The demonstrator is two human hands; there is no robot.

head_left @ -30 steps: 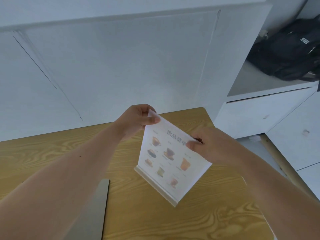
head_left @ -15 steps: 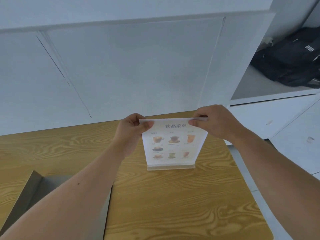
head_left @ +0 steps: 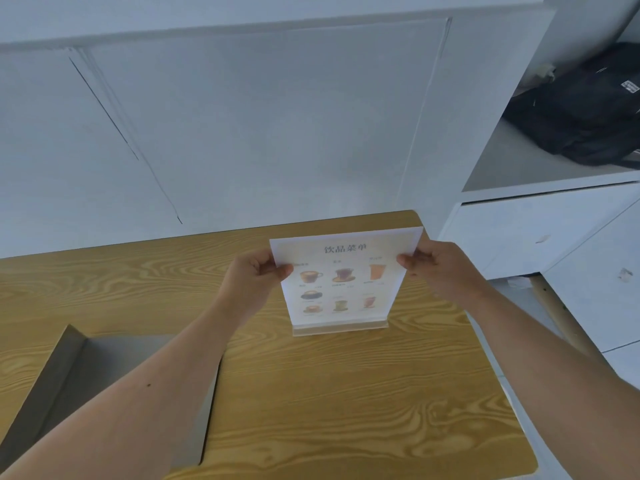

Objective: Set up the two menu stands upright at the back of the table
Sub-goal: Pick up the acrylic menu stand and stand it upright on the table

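- White wall panel (head_left: 242, 133) stood straight behind the table, with dark diagonal scuff lines on the stretch behind the table's left part.
- Wooden table (head_left: 346, 410) filled the lower frame, yellow grain, back edge against the wall panel.
- White cabinet (head_left: 554, 230) sat off the table's right side; black backpack (head_left: 581, 109) lay in the open shelf above it.
- Grey metal tray (head_left: 104, 368) lay on the table's left part, partly hidden under the left forearm.
- Menu stand (head_left: 343, 282) stood upright near the table's back right corner, printed drinks side facing the camera, pale base strip at the tabletop; could not tell whether base fully rested on the table.
- Left hand (head_left: 252, 282) pinched the menu stand's left edge near the top, thumb on the front face.
- Right hand (head_left: 440, 268) pinched the menu stand's right edge near the top, fingers curled behind.
- Only one menu stand seen on the table.
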